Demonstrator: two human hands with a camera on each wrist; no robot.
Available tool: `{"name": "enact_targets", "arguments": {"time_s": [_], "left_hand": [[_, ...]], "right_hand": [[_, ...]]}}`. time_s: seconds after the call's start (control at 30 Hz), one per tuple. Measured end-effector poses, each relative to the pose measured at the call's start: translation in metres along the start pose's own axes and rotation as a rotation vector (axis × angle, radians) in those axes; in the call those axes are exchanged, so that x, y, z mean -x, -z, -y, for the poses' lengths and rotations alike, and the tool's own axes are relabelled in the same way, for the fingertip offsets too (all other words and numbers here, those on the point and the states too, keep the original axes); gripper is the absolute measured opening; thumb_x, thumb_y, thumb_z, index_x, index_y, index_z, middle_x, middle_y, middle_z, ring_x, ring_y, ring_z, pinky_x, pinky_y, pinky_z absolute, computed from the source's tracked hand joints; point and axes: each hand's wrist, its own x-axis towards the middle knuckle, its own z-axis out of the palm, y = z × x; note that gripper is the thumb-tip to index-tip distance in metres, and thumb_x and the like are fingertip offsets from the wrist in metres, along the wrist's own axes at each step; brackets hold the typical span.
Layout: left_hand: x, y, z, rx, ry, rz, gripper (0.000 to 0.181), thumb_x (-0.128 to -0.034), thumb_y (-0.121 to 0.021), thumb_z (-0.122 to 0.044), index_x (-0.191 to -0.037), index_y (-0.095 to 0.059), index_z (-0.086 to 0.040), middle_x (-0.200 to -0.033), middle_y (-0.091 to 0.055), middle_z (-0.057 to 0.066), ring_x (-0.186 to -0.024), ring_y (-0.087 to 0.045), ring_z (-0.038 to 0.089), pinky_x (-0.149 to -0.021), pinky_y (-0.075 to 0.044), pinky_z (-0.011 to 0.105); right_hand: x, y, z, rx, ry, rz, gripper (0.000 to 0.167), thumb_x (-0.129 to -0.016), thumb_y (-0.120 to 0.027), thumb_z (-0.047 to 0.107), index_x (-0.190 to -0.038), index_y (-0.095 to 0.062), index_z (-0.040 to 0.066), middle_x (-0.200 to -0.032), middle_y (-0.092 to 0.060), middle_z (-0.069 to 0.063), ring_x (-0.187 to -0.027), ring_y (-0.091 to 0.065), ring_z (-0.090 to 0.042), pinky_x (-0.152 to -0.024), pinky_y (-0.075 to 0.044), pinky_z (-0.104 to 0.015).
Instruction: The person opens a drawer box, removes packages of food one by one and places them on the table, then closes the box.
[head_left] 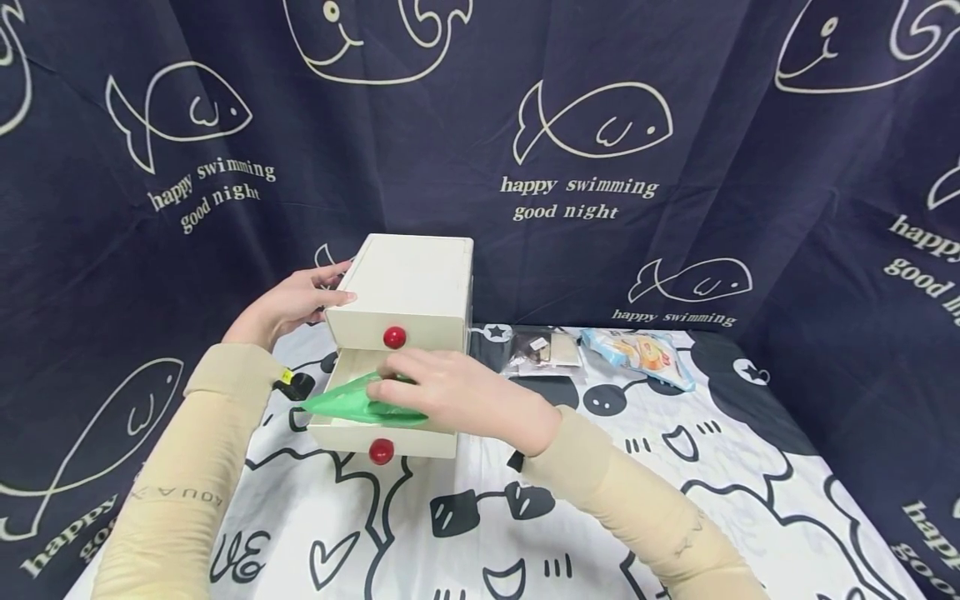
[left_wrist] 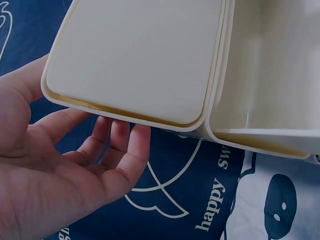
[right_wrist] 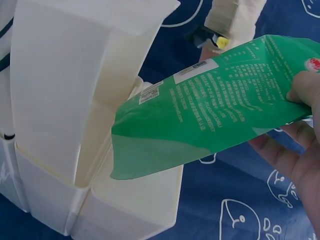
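Note:
A small white drawer cabinet (head_left: 420,271) with red knobs stands on the table, its lower drawer (head_left: 345,440) pulled out and its upper drawer closed. In my right hand (head_left: 465,396), a green printed packet (right_wrist: 200,110) is pinched between thumb and fingers, over the pulled-out drawer. The packet's text and a white label face the right wrist view. My left hand (head_left: 292,300) touches the cabinet's left side, its fingertips (left_wrist: 139,134) against the wall's edge and its thumb near the top. How far the packet dips into the drawer is hard to tell.
Right of the cabinet lie a clear plastic bag (head_left: 543,352) with dark and beige contents and a blue and white snack packet (head_left: 645,357). A patterned black and white cloth (head_left: 600,517) covers the table. Dark blue fish-print curtains (head_left: 480,125) hang behind and at the sides.

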Motion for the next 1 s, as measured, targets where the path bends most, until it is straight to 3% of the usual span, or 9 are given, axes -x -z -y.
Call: {"name": "enact_targets", "arguments": {"time_s": [0.4, 0.63, 0.8, 1.0], "left_hand": [[0.000, -0.002, 0.003, -0.004, -0.004, -0.032, 0.075, -0.0873, -0.069, -0.026, -0.150, -0.027, -0.024, -0.141, -0.030, 0.015, -0.094, -0.048, 0.017, -0.071, -0.044, 0.026], [0.001, -0.004, -0.002, 0.004, -0.013, -0.038, 0.071, -0.0893, -0.066, -0.018, -0.150, -0.028, -0.021, -0.140, -0.030, 0.016, -0.088, -0.051, 0.012, -0.069, -0.048, 0.023], [0.005, -0.006, -0.008, -0.006, -0.010, -0.040, 0.070, -0.0898, -0.064, -0.013, -0.150, -0.028, -0.016, -0.137, -0.032, 0.019, -0.090, -0.051, 0.015, -0.069, -0.048, 0.023], [0.002, -0.004, -0.003, -0.029, -0.018, -0.050, 0.071, -0.0886, -0.067, -0.020, -0.149, -0.029, -0.020, -0.133, -0.034, 0.016, -0.090, -0.051, 0.016, -0.069, -0.048, 0.024]], "right_hand": [[0.023, 0.022, -0.013, -0.025, -0.075, -0.013, 0.035, -0.082, -0.061, -0.003, -0.111, -0.060, 0.016, -0.107, -0.057, -0.001, -0.093, -0.056, -0.014, -0.077, -0.051, -0.026], [0.035, 0.028, -0.019, 0.012, -0.090, -0.032, 0.030, -0.083, -0.062, -0.002, -0.109, -0.059, 0.015, -0.105, -0.057, -0.002, -0.091, -0.057, -0.016, -0.073, -0.052, -0.028], [0.042, 0.034, -0.021, 0.001, -0.115, -0.026, 0.034, -0.080, -0.068, -0.001, -0.108, -0.057, 0.015, -0.105, -0.058, -0.003, -0.090, -0.057, -0.017, -0.071, -0.053, -0.029], [0.052, 0.042, -0.022, 0.002, -0.143, -0.013, 0.040, -0.076, -0.072, -0.001, -0.109, -0.057, 0.016, -0.107, -0.059, -0.003, -0.092, -0.058, -0.018, -0.072, -0.053, -0.030]]}}
